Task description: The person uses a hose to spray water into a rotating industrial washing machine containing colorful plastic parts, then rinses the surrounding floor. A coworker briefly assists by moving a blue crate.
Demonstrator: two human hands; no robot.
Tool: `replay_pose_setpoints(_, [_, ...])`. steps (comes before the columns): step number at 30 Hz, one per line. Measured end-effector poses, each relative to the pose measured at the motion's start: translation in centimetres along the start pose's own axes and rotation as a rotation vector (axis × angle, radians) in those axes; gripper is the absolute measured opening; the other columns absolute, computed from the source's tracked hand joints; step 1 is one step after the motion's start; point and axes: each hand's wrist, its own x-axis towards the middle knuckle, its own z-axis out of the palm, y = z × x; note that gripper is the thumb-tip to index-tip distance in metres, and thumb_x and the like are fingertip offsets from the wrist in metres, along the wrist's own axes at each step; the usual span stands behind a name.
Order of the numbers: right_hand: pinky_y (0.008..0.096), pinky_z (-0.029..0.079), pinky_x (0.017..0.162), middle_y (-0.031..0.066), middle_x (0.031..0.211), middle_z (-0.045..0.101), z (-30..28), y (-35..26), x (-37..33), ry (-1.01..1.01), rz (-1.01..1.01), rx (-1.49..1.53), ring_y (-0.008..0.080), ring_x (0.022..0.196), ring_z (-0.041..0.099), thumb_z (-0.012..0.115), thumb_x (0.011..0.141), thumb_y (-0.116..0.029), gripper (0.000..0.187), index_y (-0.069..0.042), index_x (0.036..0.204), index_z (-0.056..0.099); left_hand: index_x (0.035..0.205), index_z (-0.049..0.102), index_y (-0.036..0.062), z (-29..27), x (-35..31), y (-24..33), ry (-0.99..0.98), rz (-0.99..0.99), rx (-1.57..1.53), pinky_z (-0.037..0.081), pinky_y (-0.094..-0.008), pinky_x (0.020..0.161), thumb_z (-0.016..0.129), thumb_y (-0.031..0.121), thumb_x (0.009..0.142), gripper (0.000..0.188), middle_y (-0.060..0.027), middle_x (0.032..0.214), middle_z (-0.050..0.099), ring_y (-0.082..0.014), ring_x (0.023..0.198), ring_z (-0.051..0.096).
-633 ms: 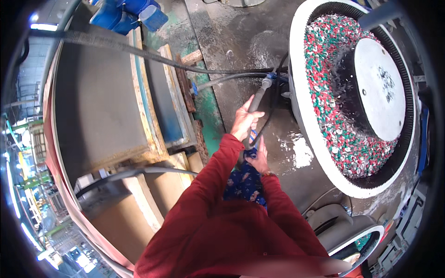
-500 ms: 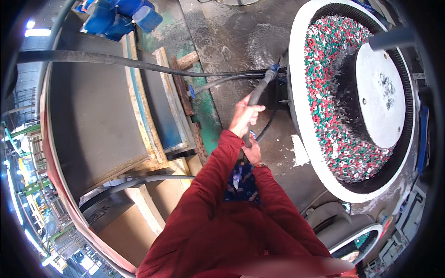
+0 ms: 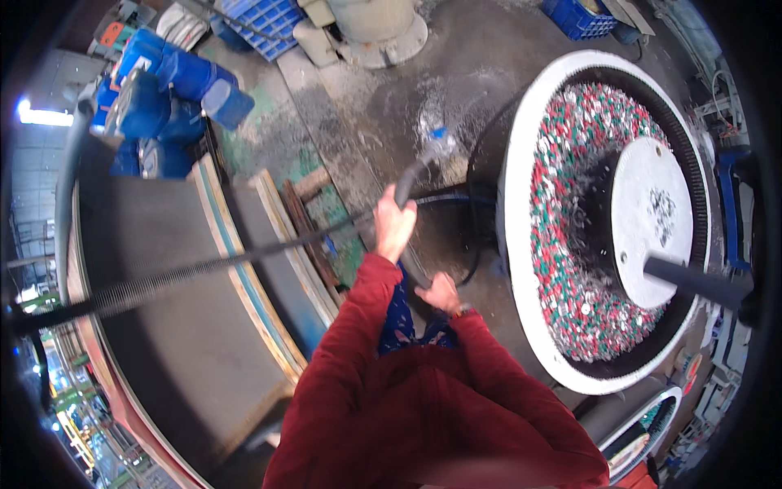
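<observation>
My left hand (image 3: 394, 224) is closed round a dark grey hose (image 3: 407, 181), whose far end carries a blurred blue fitting (image 3: 439, 133) over the wet floor. Closer to my body, my right hand (image 3: 441, 292) grips the lower stretch of the same hose, partly hiding it. To the right of both hands stands a large round white-rimmed tub (image 3: 516, 244). Small red, green and white pieces (image 3: 562, 269) fill the ring around its white centre disc (image 3: 652, 212). Neither hand touches the tub.
A ribbed black hose (image 3: 187, 273) crosses from the left over a wood-edged grey bin (image 3: 179, 318). Blue jugs (image 3: 175, 106) are piled at the far left, and a blue crate (image 3: 580, 18) is at the far right. A dark bar (image 3: 696, 281) juts over the tub's disc.
The view has shifted, showing more floor at the far side. The hose's fitting has swung left, away from the tub rim, and my hands are farther apart along the hose.
</observation>
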Motion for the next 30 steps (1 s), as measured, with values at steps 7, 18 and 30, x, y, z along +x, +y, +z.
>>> replay_pose_setpoints(7, [0.0389, 0.048, 0.064, 0.0190, 0.061, 0.060, -4.6, -5.0, 6.7, 0.169, 0.027, 0.194, 0.0309, 0.064, 0.062, 0.065, 0.062, -0.031, 0.032, 0.000, 0.073, 0.065, 0.105, 0.057, 0.0030, 1.6, 11.5, 4.0, -0.292, -0.272, -0.298, 0.038, -0.0281, 0.042, 0.057, 0.005, 0.072, 0.032, -0.0020, 0.058, 0.050, -0.0107, 0.046, 0.047])
replay_pose_setpoints(18, [0.0397, 0.045, 0.061, 0.0208, 0.061, 0.056, -14.8, -15.8, 18.2, 0.389, 0.103, 0.386, 0.0333, 0.062, 0.060, 0.061, 0.067, -0.032, 0.032, -0.001, 0.071, 0.062, 0.096, 0.048, 0.0005, 4.1, 30.1, 16.3, -0.711, -0.281, -0.367, 0.029, -0.0220, 0.036, 0.055, -0.001, 0.074, 0.023, 0.0041, 0.055, 0.038, -0.0045, 0.040, 0.033])
replay_pose_setpoints(30, [0.0405, 0.046, 0.070, 0.0201, 0.073, 0.061, -30.8, -16.5, 33.8, 0.485, 0.371, 0.444, 0.0351, 0.075, 0.060, 0.060, 0.067, -0.037, 0.036, -0.005, 0.082, 0.066, 0.093, 0.048, 0.0037, 19.5, 49.0, 25.8, -1.068, -0.298, -0.413, 0.029, -0.0228, 0.036, 0.059, 0.002, 0.074, 0.022, 0.0051, 0.054, 0.036, -0.0048, 0.040, 0.031])
